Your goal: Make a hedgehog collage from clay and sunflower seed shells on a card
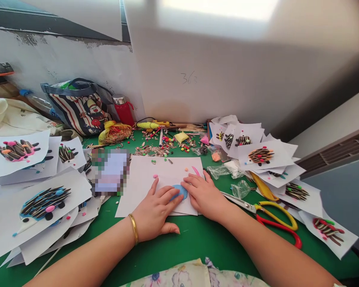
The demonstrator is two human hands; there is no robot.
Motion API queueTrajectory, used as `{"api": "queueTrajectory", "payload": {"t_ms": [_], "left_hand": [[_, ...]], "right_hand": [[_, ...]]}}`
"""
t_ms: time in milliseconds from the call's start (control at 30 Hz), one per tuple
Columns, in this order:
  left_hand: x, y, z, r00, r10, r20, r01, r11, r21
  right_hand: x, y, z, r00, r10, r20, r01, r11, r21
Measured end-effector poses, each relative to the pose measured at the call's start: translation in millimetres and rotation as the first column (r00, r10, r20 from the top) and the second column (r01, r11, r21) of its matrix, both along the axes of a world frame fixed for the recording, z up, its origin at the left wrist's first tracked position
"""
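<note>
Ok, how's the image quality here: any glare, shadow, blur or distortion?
Head view: the white panel is blown out at its top and darkens into shadow at right; head view: the phone is pixelated, its screen unreadable; head view: left hand and right hand show no obvious motion blur; head view: the picture's edges look stretched, probably wide-angle distortion.
</note>
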State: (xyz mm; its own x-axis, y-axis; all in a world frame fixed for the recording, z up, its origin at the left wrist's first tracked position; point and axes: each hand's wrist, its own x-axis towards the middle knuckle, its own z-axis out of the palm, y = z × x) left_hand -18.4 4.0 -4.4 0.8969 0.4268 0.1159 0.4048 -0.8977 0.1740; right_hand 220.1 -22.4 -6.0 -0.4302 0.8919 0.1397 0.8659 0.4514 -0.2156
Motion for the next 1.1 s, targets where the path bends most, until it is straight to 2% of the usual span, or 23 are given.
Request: {"api": "queueTrajectory", "payload": {"t_ms": [400,667,933,1100], "left_hand": [[4,-8,2.4,0.999,0.035,0.034,-0.035,0.999,0.013],[3,-4,-0.1,0.999,0.025,0.047,-0.024,1.0,-0.015],[-2,0,-4.0,0.973,0.23,0.019,-0.229,0.973,-0.025],[-3,-1,-8.5,0.968,0.251,-0.029,-0.253,0.965,-0.067]], "right_hand": [[1,-1,-2.9,1.0,0.001,0.023,-0.001,1.0,-0.006],[2,-2,-4.9,1.0,0.0,0.024,0.0,1.0,0.007],[4,0,-8.8,1.0,0.023,0.014,-0.023,0.999,0.024],[5,0,-7.2,1.0,0.021,0.007,-0.021,1.0,-0.001]]}}
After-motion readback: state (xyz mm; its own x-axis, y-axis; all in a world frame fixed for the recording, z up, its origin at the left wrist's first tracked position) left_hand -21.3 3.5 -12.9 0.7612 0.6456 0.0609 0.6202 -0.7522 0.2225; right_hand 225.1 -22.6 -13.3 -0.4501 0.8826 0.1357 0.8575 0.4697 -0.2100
